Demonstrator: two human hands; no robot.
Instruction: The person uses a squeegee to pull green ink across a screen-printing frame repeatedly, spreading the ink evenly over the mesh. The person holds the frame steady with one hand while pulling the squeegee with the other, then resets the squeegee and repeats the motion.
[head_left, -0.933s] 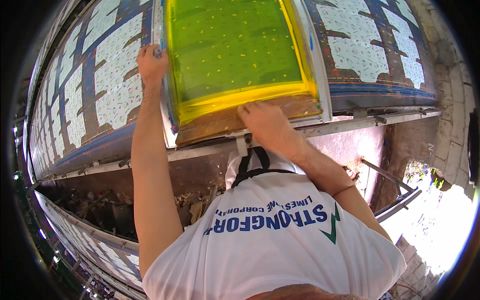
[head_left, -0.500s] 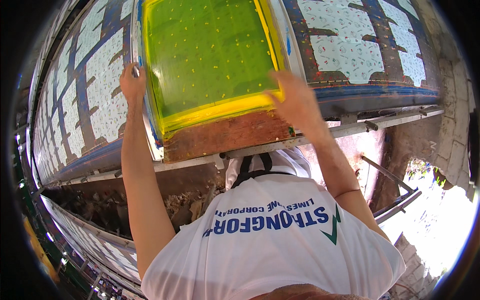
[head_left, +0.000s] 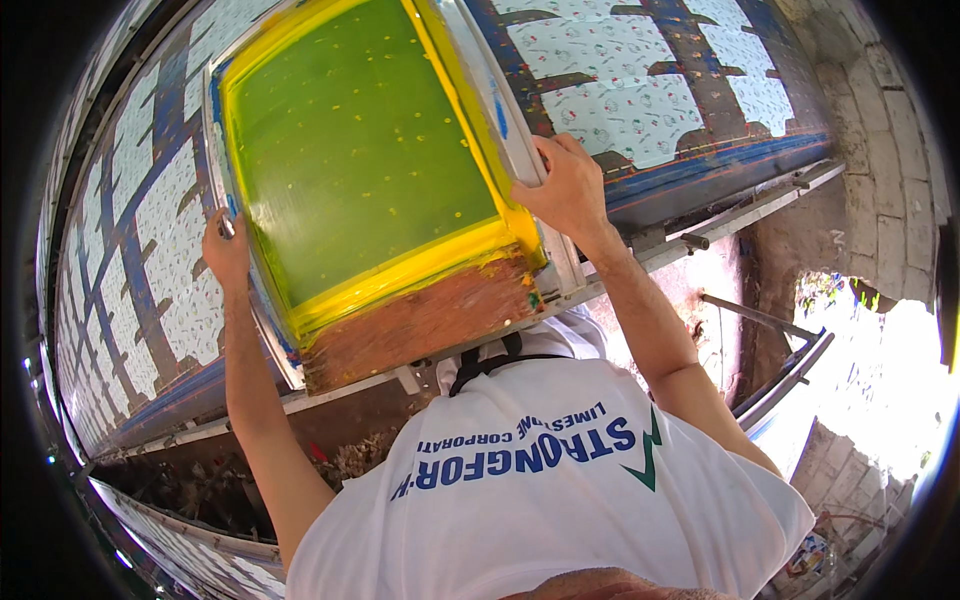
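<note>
A screen-printing frame (head_left: 508, 135) lies on the long table, with green mesh (head_left: 350, 150) bordered by bright yellow ink (head_left: 400, 272). My left hand (head_left: 228, 248) grips the frame's left side, fingers curled round its edge. On the opposite side, my right hand (head_left: 566, 188) is closed over the right rail, its thumb toward the yellow border. A reddish-brown wooden strip (head_left: 420, 322) runs across the frame's near end, stained with yellow ink. The undersides of both hands' grips are hidden.
Printed pale-blue fabric pieces (head_left: 625, 115) lie on the dark table to the right, and more fabric pieces (head_left: 185, 270) to the left. A metal rail (head_left: 690, 230) with short pegs edges the table. Debris (head_left: 355, 460) lies below it. A block wall (head_left: 888, 170) stands at right.
My right hand has come from a blurred, open pose over the near right corner to a grip on the right rail. The view has shifted, with the frame now further left and more tilted.
</note>
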